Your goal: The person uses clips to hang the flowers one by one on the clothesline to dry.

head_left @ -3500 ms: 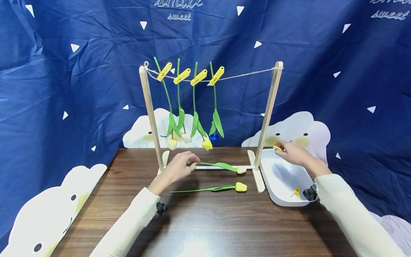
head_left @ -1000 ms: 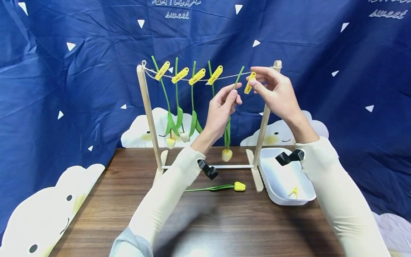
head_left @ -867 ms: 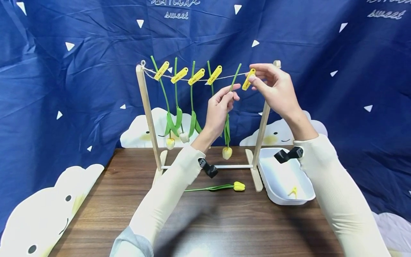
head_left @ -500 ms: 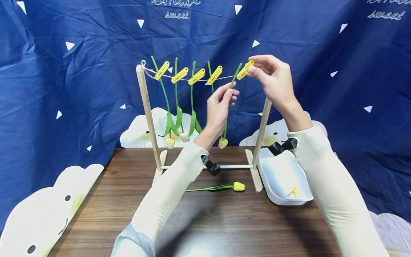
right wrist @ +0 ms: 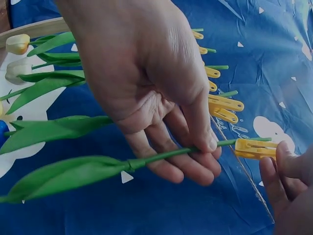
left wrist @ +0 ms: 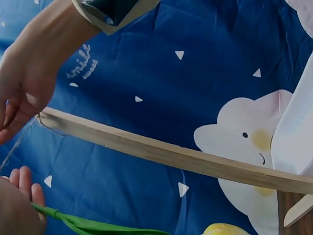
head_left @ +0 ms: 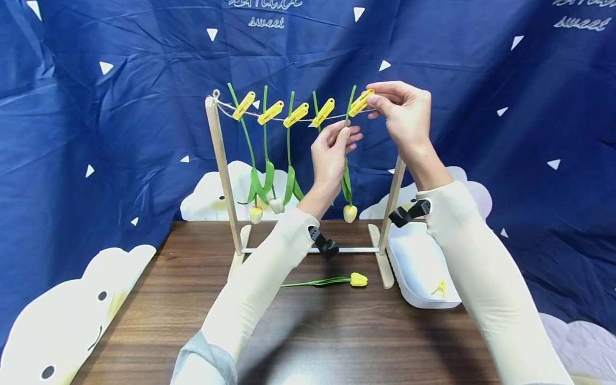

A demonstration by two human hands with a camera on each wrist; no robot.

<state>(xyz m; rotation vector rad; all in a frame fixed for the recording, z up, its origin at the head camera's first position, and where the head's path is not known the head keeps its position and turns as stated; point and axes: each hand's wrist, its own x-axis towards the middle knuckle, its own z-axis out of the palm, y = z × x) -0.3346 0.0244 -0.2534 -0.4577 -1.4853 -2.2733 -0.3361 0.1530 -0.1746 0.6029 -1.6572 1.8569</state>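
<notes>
Between thumb and fingers, my left hand (head_left: 331, 152) pinches the green stem of a pale yellow tulip (head_left: 349, 214), its bloom hanging downward. The stem's upper end crosses the string (head_left: 338, 116). My right hand (head_left: 409, 115) pinches a yellow clothespin (head_left: 361, 102) by its handle end, with its nose at the stem and string. The right wrist view shows this clothespin (right wrist: 254, 148) overlapping the stem just beyond the left fingertips. To the left, several tulips hang upside down from the string, each under a yellow clothespin (head_left: 296, 115); my left hand and forearm partly hide some.
A wooden rack (head_left: 223, 174) holds the string between two posts. On the brown table (head_left: 385, 342) lies a bright yellow tulip (head_left: 358, 279), its stem partly behind my left sleeve. At the right, a white tray (head_left: 418, 262) contains one yellow clothespin (head_left: 439, 289).
The left hand has lifted the pale tulip from the table to the string. The right hand has brought a clothespin from the tray, lately moving left and up until it meets the stem.
</notes>
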